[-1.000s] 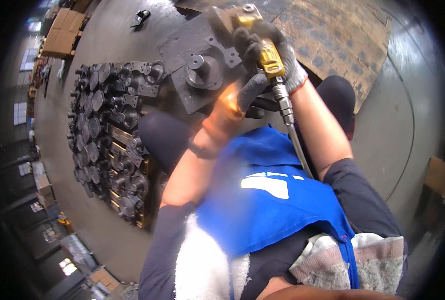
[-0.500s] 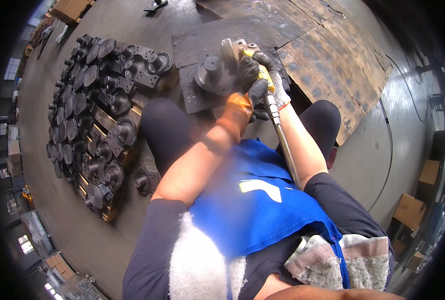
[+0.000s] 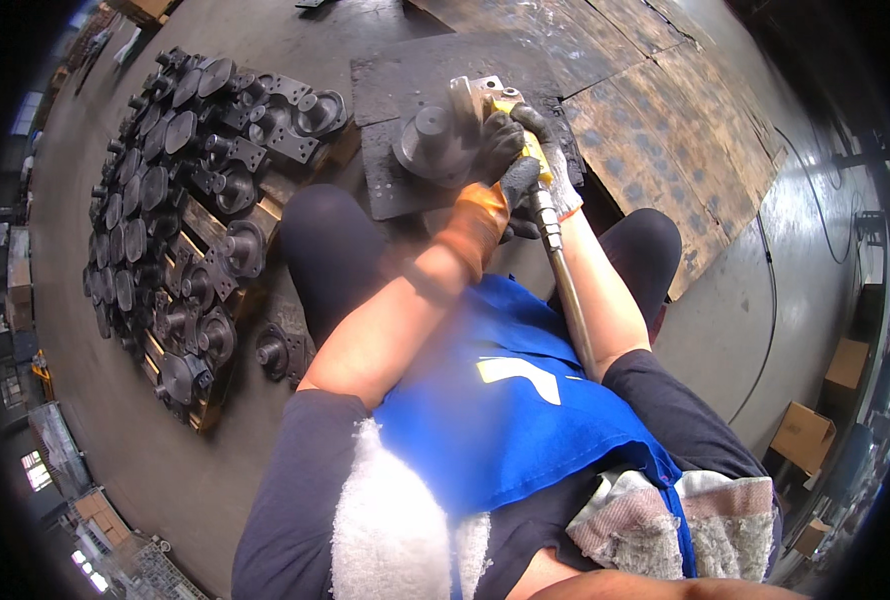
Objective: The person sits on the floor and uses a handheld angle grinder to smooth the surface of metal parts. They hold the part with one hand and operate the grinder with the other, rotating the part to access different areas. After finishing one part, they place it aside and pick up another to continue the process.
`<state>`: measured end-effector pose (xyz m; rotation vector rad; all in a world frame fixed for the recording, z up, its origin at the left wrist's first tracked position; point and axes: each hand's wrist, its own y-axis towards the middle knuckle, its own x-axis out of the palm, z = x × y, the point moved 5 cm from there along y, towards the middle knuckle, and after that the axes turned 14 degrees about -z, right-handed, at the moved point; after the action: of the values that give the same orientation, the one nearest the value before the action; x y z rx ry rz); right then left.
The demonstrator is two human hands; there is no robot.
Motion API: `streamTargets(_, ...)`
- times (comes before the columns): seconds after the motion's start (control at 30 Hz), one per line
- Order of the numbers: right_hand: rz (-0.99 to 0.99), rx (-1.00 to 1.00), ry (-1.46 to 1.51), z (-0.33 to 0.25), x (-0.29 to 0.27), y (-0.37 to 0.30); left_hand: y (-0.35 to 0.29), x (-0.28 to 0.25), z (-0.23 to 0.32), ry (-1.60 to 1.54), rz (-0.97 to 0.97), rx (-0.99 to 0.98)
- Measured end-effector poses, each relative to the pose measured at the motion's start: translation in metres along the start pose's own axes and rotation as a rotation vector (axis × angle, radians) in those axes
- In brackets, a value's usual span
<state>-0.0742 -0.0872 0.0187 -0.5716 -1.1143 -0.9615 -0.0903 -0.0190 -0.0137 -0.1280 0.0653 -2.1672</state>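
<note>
Pneumatic grinder [image 3: 525, 165] gripped in closed right hand [image 3: 555, 170], steadied by closed left hand [image 3: 495, 160]; tool now drawn nearer, pressed against casting [image 3: 430, 140].

grey floor [image 3: 215, 440] is carrying worn boards [image 3: 665, 110], a dark slab [image 3: 405, 90] under one casting [image 3: 430, 140], and stacked castings [image 3: 185, 190] lying left.

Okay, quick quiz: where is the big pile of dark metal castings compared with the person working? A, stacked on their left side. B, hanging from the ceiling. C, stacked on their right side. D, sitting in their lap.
A: the pile of dark metal castings lies on the floor at the person's left, while both gloved hands, left hand and right hand, hold the air tool over one casting in front.
</note>
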Motion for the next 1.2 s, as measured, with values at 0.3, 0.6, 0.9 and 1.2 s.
streamTargets(0.3, -0.069, 0.006, 0.043, 0.009, -0.008, -0.002, 0.002, -0.001, -0.013, -0.088, 0.044, 0.110)
streamTargets(0.6, -0.109, 0.049, 0.100, 0.010, -0.016, -0.001, -0.027, -0.010, 0.009, 0.373, -0.037, 0.256)
streamTargets(0.9, -0.138, 0.006, 0.109, 0.007, -0.026, 0.002, -0.019, -0.007, -0.005, 0.278, 0.009, 0.152)
streamTargets(1.2, -0.146, -0.001, -0.025, 0.009, -0.022, 0.002, -0.021, -0.012, -0.015, 0.599, -0.011, 0.116)
